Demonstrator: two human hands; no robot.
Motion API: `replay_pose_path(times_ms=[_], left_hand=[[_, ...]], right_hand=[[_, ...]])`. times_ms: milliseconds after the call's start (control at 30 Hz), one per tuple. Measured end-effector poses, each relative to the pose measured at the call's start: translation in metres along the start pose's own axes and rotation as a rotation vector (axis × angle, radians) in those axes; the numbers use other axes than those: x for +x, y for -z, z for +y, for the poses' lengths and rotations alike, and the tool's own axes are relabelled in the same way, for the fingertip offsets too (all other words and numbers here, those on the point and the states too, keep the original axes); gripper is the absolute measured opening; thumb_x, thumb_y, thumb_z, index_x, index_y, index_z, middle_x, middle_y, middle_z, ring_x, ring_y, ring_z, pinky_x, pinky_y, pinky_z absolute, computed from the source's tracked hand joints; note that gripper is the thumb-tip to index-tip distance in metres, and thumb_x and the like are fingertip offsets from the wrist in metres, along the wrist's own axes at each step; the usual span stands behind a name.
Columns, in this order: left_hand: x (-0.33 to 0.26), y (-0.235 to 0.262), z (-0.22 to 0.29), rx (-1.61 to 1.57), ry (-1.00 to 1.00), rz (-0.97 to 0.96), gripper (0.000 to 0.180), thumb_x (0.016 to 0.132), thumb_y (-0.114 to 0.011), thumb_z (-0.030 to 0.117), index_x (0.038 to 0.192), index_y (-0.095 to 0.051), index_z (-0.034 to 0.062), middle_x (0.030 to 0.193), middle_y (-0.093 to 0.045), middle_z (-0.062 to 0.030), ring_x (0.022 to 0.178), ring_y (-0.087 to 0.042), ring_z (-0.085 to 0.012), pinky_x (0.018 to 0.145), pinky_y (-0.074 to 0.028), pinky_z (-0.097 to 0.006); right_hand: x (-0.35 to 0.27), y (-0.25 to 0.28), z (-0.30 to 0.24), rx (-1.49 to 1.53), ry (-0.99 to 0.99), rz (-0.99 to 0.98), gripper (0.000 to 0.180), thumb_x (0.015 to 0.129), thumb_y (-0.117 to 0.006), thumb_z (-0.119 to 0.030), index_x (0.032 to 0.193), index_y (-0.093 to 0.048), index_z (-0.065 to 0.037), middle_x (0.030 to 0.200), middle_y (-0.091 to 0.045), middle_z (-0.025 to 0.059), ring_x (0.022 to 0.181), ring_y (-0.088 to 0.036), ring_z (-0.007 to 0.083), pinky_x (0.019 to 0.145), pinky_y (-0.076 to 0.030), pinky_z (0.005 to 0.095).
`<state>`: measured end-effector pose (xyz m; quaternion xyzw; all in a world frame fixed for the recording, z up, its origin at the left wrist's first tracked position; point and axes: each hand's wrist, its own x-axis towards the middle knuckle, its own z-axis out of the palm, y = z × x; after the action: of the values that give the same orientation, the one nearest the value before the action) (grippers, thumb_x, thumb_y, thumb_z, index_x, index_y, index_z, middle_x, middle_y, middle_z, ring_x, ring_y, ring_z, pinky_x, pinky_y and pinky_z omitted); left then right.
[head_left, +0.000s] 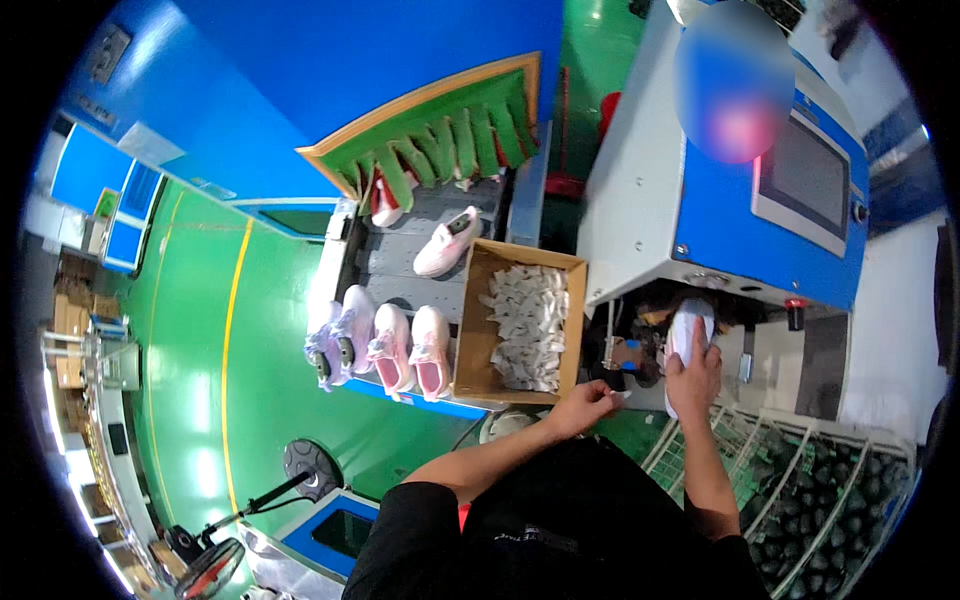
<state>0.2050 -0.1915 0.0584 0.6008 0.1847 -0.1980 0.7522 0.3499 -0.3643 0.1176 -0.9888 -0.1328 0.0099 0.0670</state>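
Note:
My right hand (pixel 692 378) grips a white shoe (pixel 688 326), sole up, at the mouth of a white and blue machine (pixel 700 215). My left hand (pixel 585 402) is closed on a small white piece, just below the corner of a cardboard box (pixel 470 330) filled with white paper packets (pixel 525 325). Several pink and white shoes (pixel 395 345) lie on the grey conveyor (pixel 400 255) to the left of the box.
A green strip curtain (pixel 440 145) hangs over the conveyor's far end. Wire racks holding dark shoe lasts (pixel 810 490) stand at lower right. A floor fan (pixel 215 565) and a round black base (pixel 313 467) stand on the green floor at lower left.

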Motion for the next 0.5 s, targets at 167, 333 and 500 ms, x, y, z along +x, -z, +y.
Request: replay_pose_path(times_ms=[167, 333, 500], left_hand=[[-0.035, 0.066, 0.015, 0.158, 0.073, 0.345, 0.048, 0.1, -0.058, 0.042, 0.117, -0.067, -0.0018, 0.103, -0.074, -0.0164, 0.098, -0.07, -0.0254, 0.087, -0.052, -0.038], [-0.03, 0.08, -0.001, 0.442, -0.052, 0.448, 0.045, 0.098, -0.054, 0.042, 0.115, -0.068, 0.0021, 0.099, -0.071, -0.0239, 0.098, -0.068, -0.0432, 0.085, -0.053, -0.049], [-0.011, 0.045, 0.004, 0.383, -0.07, -0.029, 0.048, 0.099, -0.055, 0.043, 0.116, -0.068, -0.0006, 0.104, -0.073, -0.0175, 0.096, -0.07, -0.0293, 0.088, -0.053, -0.041]], right_hand=[[-0.001, -0.002, -0.01, -0.003, -0.078, 0.005, 0.084, 0.088, -0.064, -0.027, 0.161, -0.022, -0.027, 0.129, -0.049, 0.0274, 0.113, -0.055, 0.0484, 0.093, -0.047, 0.0534], [-0.012, -0.003, -0.015, 0.194, -0.097, 0.212, 0.088, 0.089, -0.067, -0.023, 0.161, -0.016, -0.015, 0.14, -0.039, 0.0331, 0.121, -0.049, 0.0525, 0.099, -0.044, 0.0554], [-0.079, 0.003, -0.008, 0.409, -0.101, 0.247, 0.094, 0.086, -0.071, -0.014, 0.16, -0.014, -0.006, 0.152, -0.022, 0.0368, 0.133, -0.039, 0.0547, 0.108, -0.039, 0.0546]])
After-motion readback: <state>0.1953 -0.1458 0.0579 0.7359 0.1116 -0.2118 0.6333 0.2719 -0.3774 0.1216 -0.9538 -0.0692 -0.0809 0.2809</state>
